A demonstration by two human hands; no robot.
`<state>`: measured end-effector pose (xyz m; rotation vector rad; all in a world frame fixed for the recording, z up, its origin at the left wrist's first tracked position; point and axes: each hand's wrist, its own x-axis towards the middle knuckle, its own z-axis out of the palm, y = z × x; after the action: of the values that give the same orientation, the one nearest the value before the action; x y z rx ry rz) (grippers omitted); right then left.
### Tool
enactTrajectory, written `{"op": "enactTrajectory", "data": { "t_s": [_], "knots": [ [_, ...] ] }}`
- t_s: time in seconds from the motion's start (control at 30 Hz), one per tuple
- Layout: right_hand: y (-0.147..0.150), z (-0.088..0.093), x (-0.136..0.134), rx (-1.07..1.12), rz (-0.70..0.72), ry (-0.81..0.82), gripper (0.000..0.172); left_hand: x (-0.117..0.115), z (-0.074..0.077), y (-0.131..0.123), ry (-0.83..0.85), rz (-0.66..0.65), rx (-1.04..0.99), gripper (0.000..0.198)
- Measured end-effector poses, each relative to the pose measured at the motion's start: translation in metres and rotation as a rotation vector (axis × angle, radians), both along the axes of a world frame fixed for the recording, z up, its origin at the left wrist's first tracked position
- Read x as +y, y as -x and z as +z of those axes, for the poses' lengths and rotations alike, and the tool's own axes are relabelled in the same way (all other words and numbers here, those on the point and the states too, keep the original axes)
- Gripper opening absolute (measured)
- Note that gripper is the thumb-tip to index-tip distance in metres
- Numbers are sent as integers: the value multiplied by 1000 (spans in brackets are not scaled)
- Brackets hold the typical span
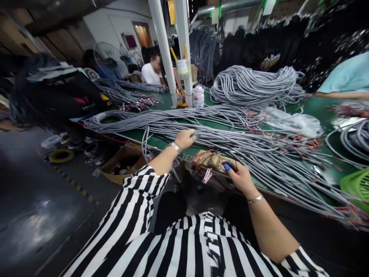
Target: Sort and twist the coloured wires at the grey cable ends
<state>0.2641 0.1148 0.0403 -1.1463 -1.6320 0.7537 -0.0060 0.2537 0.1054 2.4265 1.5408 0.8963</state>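
My left hand point(185, 138) reaches onto the green bench, its fingers curled round some of the long grey cables point(230, 140) that lie across it. My right hand point(240, 177) rests at the bench's near edge beside a small brown fixture point(213, 160) with thin red wires on it. Its index finger wears a blue tip cover, and the fingers are bent; what they hold, if anything, I cannot make out. A pink clip point(206, 176) hangs below the fixture. Both wrists wear bracelets, and striped sleeves cover my upper arms.
A big coil of grey cable point(255, 84) lies at the back, a clear plastic bag point(294, 122) beside it. White posts point(184, 50) with jars stand mid-bench. A green basket point(357, 186) sits right. A seated person point(151, 69) works far left. Cardboard boxes point(122, 163) stand on the floor.
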Motion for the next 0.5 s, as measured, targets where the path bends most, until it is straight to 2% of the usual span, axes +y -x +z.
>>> {"op": "enactTrajectory", "data": {
  "t_s": [0.1, 0.13, 0.2, 0.27, 0.33, 0.37, 0.4, 0.47, 0.5],
  "knots": [
    [0, -1, 1, 57, 11, 7, 24, 7, 21, 5, -127, 128, -656, 19],
    [0, -1, 1, 63, 6, 9, 22, 6, 27, 5, -148, 155, -812, 21],
    [-1, -2, 3, 60, 5, 15, 21, -8, 38, 3, -138, 110, -891, 24],
    [-2, -2, 4, 63, 23, 29, 23, -35, 44, -5, -54, -92, -656, 24],
    [-5, -3, 3, 104, 45, 54, 27, -70, 43, -15, 88, -322, -289, 22],
    [-7, -3, 2, 138, 54, 70, 30, -87, 41, -20, 137, -368, -132, 22],
    [-9, -3, 0, 179, 55, 85, 33, -102, 37, -24, 151, -359, -28, 20],
    [-14, -2, -4, 255, 70, 116, 37, -125, 28, -25, 180, -341, 50, 12],
    [-15, -1, -5, 300, 83, 124, 40, -133, 23, -22, 200, -357, 26, 12]
  ]
}}
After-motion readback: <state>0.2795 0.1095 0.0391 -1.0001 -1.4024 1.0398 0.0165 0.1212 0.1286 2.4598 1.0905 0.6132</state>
